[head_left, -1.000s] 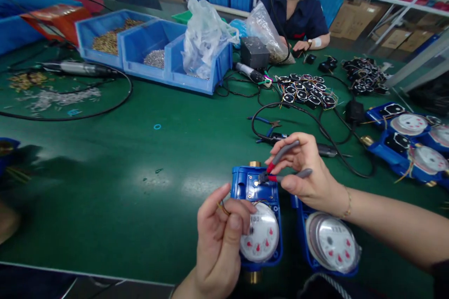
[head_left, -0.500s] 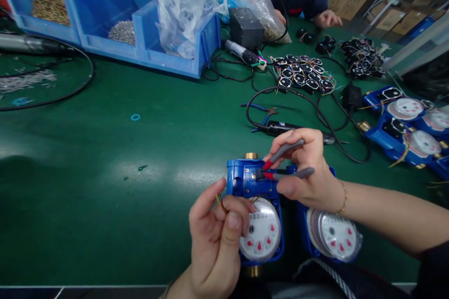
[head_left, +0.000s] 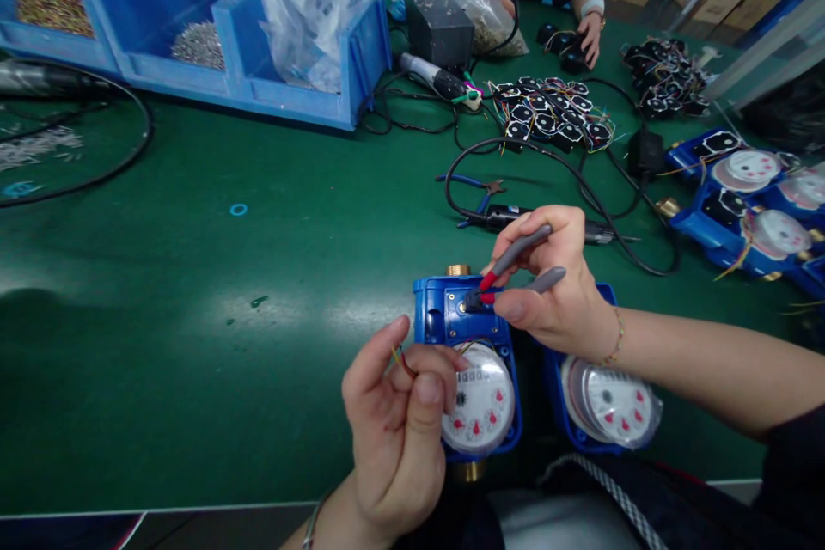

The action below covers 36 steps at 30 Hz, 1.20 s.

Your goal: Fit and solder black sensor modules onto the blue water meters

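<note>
Pinching thin wires (head_left: 406, 363), the left hand (head_left: 400, 430) partly covers a blue meter (head_left: 485, 400), lower centre; the right hand (head_left: 577, 309) grasps grey-handled pliers (head_left: 516, 254), seemingly working in the meter's upper compartment (head_left: 444, 320); next likely calls for steady wires.

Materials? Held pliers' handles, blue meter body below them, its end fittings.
Red-and-grey curved pliers handles: likely soft plastic; matte, no metallic shine.
Blue boxy meter body: probably moulded plastic, smooth semi-gloss, evenly coloured; painted metal possible.
Gold-coloured cylindrical end fittings: likely brass, given the yellow metallic sheen; plating can't be excluded.
</note>
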Available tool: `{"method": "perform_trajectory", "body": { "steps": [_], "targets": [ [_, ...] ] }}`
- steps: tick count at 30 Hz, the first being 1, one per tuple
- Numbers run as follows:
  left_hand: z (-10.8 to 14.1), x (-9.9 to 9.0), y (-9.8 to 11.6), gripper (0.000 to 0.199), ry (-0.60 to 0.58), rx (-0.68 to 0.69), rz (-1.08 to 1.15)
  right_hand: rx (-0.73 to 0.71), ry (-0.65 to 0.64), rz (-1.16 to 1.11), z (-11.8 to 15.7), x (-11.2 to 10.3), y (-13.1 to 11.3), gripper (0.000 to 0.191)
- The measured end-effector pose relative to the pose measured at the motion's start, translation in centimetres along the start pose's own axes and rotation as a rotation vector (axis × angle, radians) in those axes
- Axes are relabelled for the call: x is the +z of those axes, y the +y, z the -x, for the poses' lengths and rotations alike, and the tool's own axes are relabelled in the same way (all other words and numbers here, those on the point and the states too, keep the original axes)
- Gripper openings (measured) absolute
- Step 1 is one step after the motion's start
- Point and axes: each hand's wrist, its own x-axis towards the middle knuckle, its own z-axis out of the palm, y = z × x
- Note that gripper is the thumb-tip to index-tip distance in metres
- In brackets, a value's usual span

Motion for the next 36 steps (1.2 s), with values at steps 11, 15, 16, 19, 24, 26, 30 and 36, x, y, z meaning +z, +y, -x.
{"method": "perform_trajectory", "body": {
  "steps": [11, 15, 16, 19, 24, 26, 30, 36],
  "targets": [
    [0.1, -0.1, -0.4, 0.046, -0.007, 0.032, 0.002, 0.021, 0.034, 0.041, 0.0, 0.1, -0.2, 0.062],
    [-0.1, 0.0, -0.1, 0.045, -0.018, 0.033, -0.014, 0.035, 0.031, -0.002, 0.0, 0.2, 0.2, 0.062],
    [-0.1, 0.0, -0.1, 0.045, -0.021, 0.034, -0.021, 0.040, 0.024, -0.031, 0.0, 0.2, 0.2, 0.061],
    [-0.2, 0.0, 0.0, 0.045, -0.019, 0.031, -0.039, 0.032, 0.031, -0.154, -0.2, 0.1, 0.2, 0.058],
    [-0.2, 0.0, -0.1, 0.044, -0.010, 0.042, -0.056, -0.080, 0.212, -0.301, -1.0, -1.1, -1.0, 0.053],
    [-0.3, 0.1, -0.2, 0.044, -0.005, 0.041, -0.060, -0.101, 0.253, -0.298, -1.1, -1.9, -1.6, 0.053],
    [-0.4, 0.1, -0.3, 0.044, 0.007, 0.040, -0.067, -0.141, 0.294, -0.288, -0.8, -4.4, -2.2, 0.054],
    [-0.5, -0.3, -0.1, 0.046, 0.004, 0.041, -0.047, -0.066, 0.387, 0.328, 2.0, -10.7, -2.5, 0.063]
  ]
}}
